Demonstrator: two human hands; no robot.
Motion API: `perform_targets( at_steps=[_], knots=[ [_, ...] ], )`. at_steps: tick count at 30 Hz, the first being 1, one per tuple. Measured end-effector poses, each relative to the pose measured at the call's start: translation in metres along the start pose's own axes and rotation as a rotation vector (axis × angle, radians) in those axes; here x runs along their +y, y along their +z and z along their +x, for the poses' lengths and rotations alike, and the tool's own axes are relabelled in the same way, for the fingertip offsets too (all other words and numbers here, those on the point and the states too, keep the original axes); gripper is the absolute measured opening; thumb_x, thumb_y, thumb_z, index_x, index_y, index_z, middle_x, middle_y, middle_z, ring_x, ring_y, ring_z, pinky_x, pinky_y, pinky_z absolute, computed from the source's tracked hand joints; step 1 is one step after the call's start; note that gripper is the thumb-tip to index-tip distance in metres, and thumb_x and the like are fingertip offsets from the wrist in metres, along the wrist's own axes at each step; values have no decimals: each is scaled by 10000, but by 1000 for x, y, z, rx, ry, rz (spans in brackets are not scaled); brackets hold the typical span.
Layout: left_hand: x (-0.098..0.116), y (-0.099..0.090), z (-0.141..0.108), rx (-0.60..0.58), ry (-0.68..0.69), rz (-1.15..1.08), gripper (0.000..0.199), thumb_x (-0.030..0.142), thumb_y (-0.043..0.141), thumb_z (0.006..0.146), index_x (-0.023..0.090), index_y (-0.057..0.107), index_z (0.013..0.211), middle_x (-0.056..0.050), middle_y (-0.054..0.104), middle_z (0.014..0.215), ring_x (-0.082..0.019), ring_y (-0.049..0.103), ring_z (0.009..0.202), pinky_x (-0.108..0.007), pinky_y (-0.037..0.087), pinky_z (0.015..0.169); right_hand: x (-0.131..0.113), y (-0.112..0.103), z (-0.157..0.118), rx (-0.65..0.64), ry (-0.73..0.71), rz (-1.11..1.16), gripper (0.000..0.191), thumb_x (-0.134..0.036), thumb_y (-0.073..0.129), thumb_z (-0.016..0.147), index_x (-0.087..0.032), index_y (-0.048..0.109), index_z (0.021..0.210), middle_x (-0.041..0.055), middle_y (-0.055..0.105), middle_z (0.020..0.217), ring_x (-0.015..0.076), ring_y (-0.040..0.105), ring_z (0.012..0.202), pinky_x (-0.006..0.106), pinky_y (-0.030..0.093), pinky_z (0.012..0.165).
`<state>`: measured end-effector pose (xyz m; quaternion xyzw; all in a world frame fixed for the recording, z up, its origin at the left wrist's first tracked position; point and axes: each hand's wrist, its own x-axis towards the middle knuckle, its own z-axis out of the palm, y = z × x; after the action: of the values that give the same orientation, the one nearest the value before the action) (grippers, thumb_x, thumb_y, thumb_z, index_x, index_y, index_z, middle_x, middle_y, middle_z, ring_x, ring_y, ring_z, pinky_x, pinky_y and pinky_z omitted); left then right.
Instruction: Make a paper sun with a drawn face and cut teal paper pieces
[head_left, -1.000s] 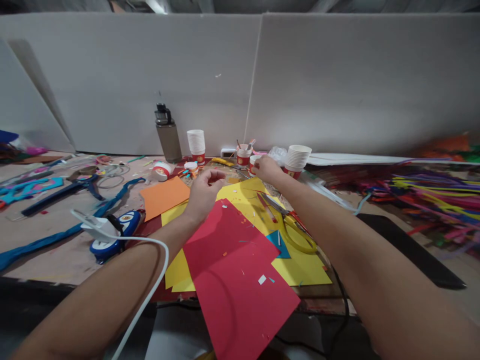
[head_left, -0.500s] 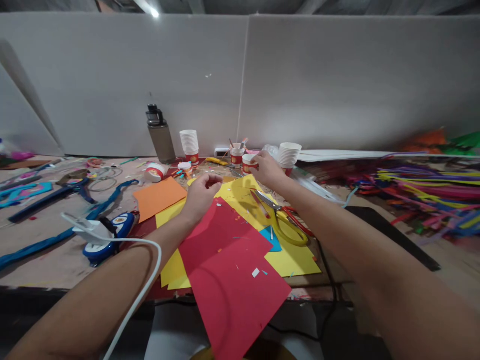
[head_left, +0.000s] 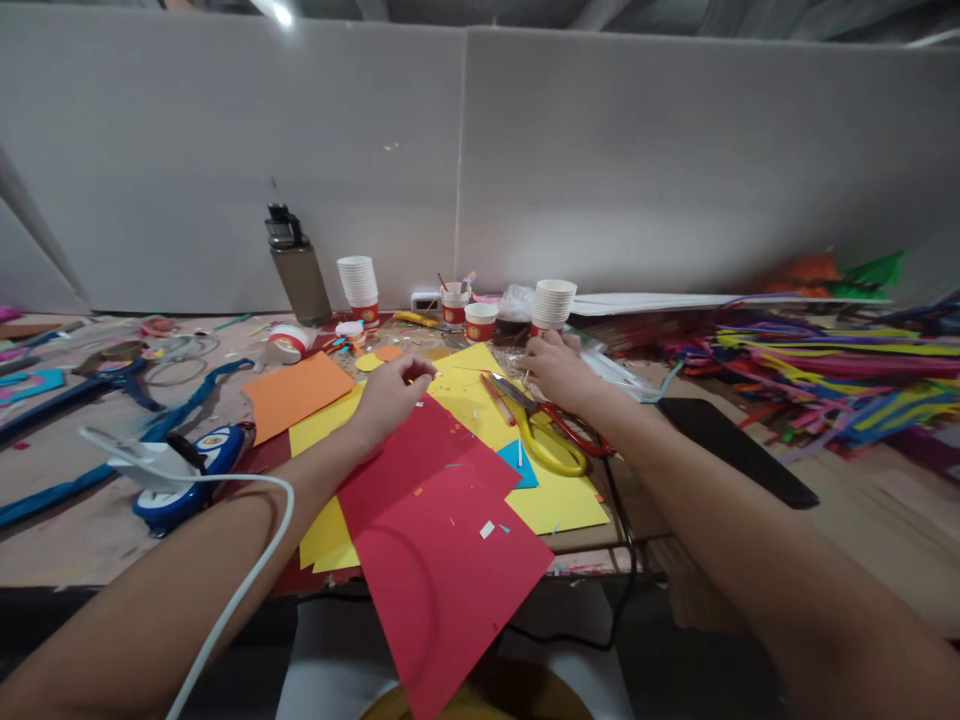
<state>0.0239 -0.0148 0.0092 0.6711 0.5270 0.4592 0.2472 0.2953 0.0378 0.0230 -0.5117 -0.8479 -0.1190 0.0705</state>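
Note:
My left hand (head_left: 394, 397) is closed in a loose pinch over the upper end of the red paper (head_left: 450, 560). Whatever its fingertips hold is too small to name. My right hand (head_left: 559, 370) reaches down in front of the stack of paper cups (head_left: 553, 305), fingers bent together, their tips partly hidden. Between the hands lie yellow paper (head_left: 469, 385), scissors (head_left: 555, 445) with yellow and red handles, a pencil-like stick (head_left: 497, 400) and a blue paper piece (head_left: 523, 465). A single red and white paper cup (head_left: 481, 323) stands just behind.
An orange sheet (head_left: 296, 393), a tipped cup (head_left: 286, 343), a bottle (head_left: 300, 270) and another cup stack (head_left: 358, 290) are to the left. A white cable (head_left: 255, 575) crosses my left forearm. At right lie a black flat object (head_left: 731, 450) and colourful strips (head_left: 840, 370).
My right hand has moved away from the single paper cup, to the right and closer to me. The cup stays standing. My left hand keeps its place over the papers as the view shifts slightly.

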Motion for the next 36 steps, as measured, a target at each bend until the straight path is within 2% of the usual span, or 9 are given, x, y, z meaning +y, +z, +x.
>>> perform_targets(
  at_steps=[6,10,13,16,18,21,29,33,36],
  knots=[
    [6,3,-6,-65,141,134,153,176,532,754,210,677,791,-41,717,834,-181,623,760,-310,475,723,-7,6,2,-81,-58,-53,195,-162,538,862,-170,726,810,140,625,983,277,447,1066,371,337,877],
    [6,3,-7,-88,164,141,163,169,530,766,218,679,809,-33,719,851,-181,632,782,-304,472,725,-4,-14,-5,-8,9,-79,227,-196,527,881,-148,664,1056,156,611,1135,299,463,1121,380,348,856],
    [5,3,-7,-84,155,144,161,169,532,768,219,680,808,-32,719,849,-181,632,777,-307,472,727,-7,-34,-22,-1,119,-25,227,-322,524,902,-170,644,1020,120,664,1027,236,588,908,320,392,722],
    [7,3,-7,-90,144,138,161,162,536,763,216,681,807,-34,719,841,-179,633,761,-305,474,709,-20,-43,-44,-210,196,50,229,-414,582,851,-230,653,966,72,695,860,229,628,773,309,397,630],
    [8,4,-8,-102,143,132,158,158,539,762,216,680,802,-34,718,831,-176,633,755,-300,476,698,-30,-40,-56,-342,126,49,246,-396,629,808,-238,647,995,93,701,942,256,646,850,316,416,660],
    [8,5,-9,-118,149,129,154,153,544,761,218,677,801,-28,713,804,-168,630,737,-296,479,694,-39,-29,-64,-363,147,24,298,-272,611,795,-202,610,1084,140,691,1031,275,650,931,317,422,690],
    [4,6,-8,-157,45,12,108,214,581,774,206,677,823,-40,721,812,-176,642,760,-319,486,720,-36,-26,-63,-215,305,117,456,-333,595,765,-169,513,1182,129,700,974,287,656,865,311,400,630],
    [9,10,-11,-236,-170,-333,183,328,629,799,168,675,875,-56,704,806,-128,599,657,-257,459,602,-46,-35,-62,-34,372,261,428,-342,626,749,-201,515,1137,97,686,947,249,641,807,302,409,627],
    [19,15,-19,-374,-320,-637,306,425,631,818,145,676,933,-84,698,854,-117,607,637,-225,442,539,-66,-33,-62,114,277,455,363,-302,591,785,-217,505,1127,74,666,948,198,623,781,282,439,645]
  ],
)
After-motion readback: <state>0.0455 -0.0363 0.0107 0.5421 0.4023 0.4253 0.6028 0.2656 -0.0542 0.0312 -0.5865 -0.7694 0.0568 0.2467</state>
